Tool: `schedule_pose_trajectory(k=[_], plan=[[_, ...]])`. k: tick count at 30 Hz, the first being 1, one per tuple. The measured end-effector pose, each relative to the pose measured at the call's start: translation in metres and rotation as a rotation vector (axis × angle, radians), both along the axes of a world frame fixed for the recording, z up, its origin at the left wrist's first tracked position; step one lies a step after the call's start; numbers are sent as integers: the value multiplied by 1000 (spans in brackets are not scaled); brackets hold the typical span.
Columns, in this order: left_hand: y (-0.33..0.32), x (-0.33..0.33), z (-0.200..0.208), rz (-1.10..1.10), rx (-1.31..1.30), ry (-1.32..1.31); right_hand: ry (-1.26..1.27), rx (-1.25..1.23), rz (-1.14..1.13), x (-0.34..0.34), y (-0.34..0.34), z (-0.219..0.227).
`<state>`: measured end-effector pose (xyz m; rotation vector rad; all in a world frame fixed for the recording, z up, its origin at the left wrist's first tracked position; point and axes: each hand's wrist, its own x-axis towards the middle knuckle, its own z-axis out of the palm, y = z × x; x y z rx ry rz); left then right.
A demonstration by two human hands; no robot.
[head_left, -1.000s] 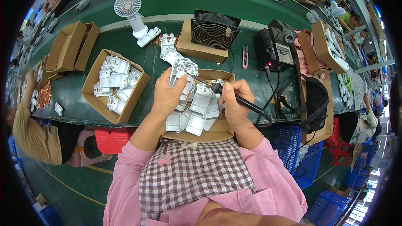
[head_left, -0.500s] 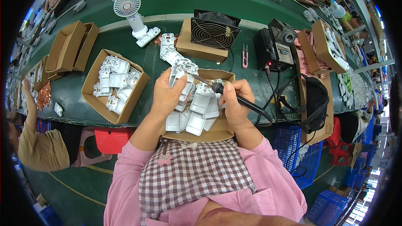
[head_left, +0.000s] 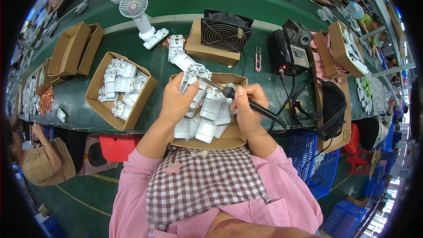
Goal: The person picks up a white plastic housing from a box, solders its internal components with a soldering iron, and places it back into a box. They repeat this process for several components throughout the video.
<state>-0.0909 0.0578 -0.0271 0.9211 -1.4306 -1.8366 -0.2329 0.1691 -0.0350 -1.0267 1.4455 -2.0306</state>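
Note:
Between its thumb and fingers my left hand [head_left: 177, 97] grips a white plastic housing [head_left: 194, 72] over the near cardboard box. My right hand [head_left: 249, 108] is closed around the black handle of a soldering iron [head_left: 260, 108]. Its metal tip points left to the housing; whether it touches cannot be made out. Beneath both hands, the near cardboard box [head_left: 229, 143] holds a pile of white plastic housings [head_left: 206, 128]. Two more white housings [head_left: 177, 53] lie joined end to end just beyond my left hand.
At left stands a cardboard box [head_left: 143, 110] of white housings. Ahead are a white handheld fan [head_left: 143, 22] and a black square fan [head_left: 225, 33] on a carton. Pink snips [head_left: 257, 59], a black soldering station [head_left: 288, 53] and a black bag [head_left: 332, 105] are rightward. A co-worker [head_left: 48, 158] sits at left.
My left hand and the housing have shifted only slightly; my right hand keeps its place. The co-worker at left has drawn an arm back from the table. Items on the far belt have moved left.

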Motion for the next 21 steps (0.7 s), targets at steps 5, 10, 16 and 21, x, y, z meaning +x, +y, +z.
schedule_pose_trajectory(k=[5,10,16,21], plan=[[0,0,-1,4,-17,-13,-11,11,6,1,0,2],[-1,1,-5,6,-41,-20,-30,22,13,1,0,2],[-6,-3,-15,56,-159,40,-46,-96,-49,0,2,1],[-5,1,-8,9,-202,-61,-53,-118,-30,0,2,1]])
